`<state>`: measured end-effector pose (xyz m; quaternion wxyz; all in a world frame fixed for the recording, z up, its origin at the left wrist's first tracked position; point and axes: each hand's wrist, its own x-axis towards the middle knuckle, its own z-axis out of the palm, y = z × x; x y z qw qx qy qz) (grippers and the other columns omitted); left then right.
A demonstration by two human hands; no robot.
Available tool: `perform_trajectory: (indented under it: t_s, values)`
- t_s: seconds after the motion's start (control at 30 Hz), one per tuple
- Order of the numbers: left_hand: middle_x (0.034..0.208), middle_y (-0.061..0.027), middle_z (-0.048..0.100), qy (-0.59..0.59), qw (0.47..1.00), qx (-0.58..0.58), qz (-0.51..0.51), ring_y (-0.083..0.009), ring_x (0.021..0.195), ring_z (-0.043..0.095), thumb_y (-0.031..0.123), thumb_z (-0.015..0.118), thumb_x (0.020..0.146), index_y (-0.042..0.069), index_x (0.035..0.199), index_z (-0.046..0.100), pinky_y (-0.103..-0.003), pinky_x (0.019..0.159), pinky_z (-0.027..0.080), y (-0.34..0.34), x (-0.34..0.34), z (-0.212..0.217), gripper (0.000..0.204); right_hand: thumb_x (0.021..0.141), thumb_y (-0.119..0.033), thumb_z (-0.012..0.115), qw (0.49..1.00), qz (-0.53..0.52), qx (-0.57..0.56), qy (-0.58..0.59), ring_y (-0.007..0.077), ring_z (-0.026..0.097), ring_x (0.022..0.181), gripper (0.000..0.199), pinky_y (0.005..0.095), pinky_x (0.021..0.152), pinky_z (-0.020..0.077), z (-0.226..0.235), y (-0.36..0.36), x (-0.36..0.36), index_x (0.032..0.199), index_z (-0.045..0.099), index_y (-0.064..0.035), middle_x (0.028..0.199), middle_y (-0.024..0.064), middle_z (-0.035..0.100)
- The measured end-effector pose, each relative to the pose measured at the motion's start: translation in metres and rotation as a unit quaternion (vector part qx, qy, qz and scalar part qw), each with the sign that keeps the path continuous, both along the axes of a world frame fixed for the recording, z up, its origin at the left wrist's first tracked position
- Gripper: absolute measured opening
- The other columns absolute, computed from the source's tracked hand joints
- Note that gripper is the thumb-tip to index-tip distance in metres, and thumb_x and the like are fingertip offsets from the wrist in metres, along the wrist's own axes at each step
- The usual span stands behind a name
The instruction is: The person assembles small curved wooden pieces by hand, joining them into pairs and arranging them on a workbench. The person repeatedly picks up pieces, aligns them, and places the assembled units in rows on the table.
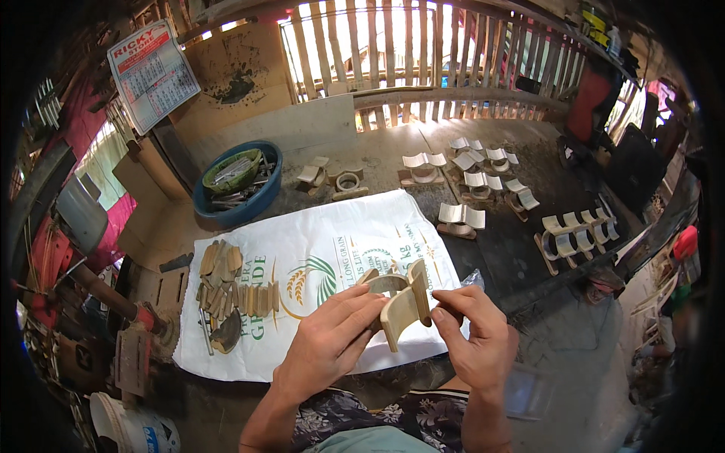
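Observation:
A bamboo stand (405, 311) is held up over the front of a white printed sack, tilted on its side. It has a ring in the middle, a broad curved strip and a narrow oval-ended piece. My left hand (329, 332) is closed round its left end, fingers along the ring. My right hand (476, 332) has thumb and index finger curled closed at the right edge of the oval-ended piece. Whether those fingertips hold anything besides that edge is hidden. Beneath lies the sack (302, 226), with several bamboo slats (253, 300) and curved offcuts at its left.
Similar bamboo stands (462, 215) stand at the back right, with a joined row (578, 238) farther right. A blue basin (276, 181) holds a green basket (232, 171) and metal pieces. Machine parts (147, 317) flank the left; a white bucket (143, 434) stands lower left.

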<state>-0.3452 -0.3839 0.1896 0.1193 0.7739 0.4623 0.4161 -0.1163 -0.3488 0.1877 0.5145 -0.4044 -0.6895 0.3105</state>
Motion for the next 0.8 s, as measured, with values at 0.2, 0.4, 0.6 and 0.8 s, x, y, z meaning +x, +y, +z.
perform_trajectory:
  t_s: [0.2, 0.4, 0.6, 0.8]
  values:
    - [0.123, -0.0146, 0.074, 0.011, 1.000, 0.014, 0.009, -0.0399, 0.123, 0.068, -0.006, 0.081, 0.079, 0.001, 0.126, 0.072, -0.046, 0.101, 0.058, -0.005, 0.002, 0.001, 0.048, 0.088, -0.001, 0.080, 1.000, 0.018, -0.001, -0.022, 0.0150, 0.065, 0.070, 0.024, 0.0286, 0.061, 0.0478, -0.001, 0.003, -0.006, 0.111, 0.076, 0.0032, 0.091, 0.0120, 0.073]
    - [0.123, -0.0153, 0.074, 0.016, 1.000, 0.016, 0.012, -0.0401, 0.123, 0.068, -0.005, 0.081, 0.080, 0.000, 0.126, 0.072, -0.045, 0.102, 0.058, -0.006, -0.001, -0.002, 0.047, 0.089, -0.001, 0.079, 1.000, 0.019, -0.013, -0.019, 0.0147, 0.065, 0.070, 0.021, 0.0285, 0.061, 0.0482, -0.004, 0.004, -0.009, 0.109, 0.076, 0.0032, 0.090, 0.0120, 0.073]
    - [0.123, -0.0162, 0.073, 0.025, 0.999, 0.016, 0.013, -0.0400, 0.123, 0.068, -0.005, 0.081, 0.080, -0.001, 0.125, 0.072, -0.046, 0.101, 0.058, -0.006, -0.002, -0.002, 0.046, 0.089, 0.000, 0.079, 1.000, 0.020, -0.013, -0.010, 0.0146, 0.065, 0.070, 0.019, 0.0285, 0.061, 0.0479, -0.004, 0.004, -0.013, 0.108, 0.076, 0.0030, 0.089, 0.0117, 0.073]
    - [0.120, -0.0131, 0.073, 0.044, 0.998, 0.038, 0.019, -0.0360, 0.119, 0.070, -0.001, 0.080, 0.081, 0.002, 0.125, 0.073, -0.043, 0.098, 0.061, -0.005, -0.002, -0.001, 0.044, 0.090, 0.000, 0.078, 1.000, 0.024, -0.011, -0.011, 0.0146, 0.065, 0.070, 0.017, 0.0285, 0.061, 0.0474, -0.003, 0.005, -0.013, 0.107, 0.076, 0.0028, 0.088, 0.0115, 0.073]
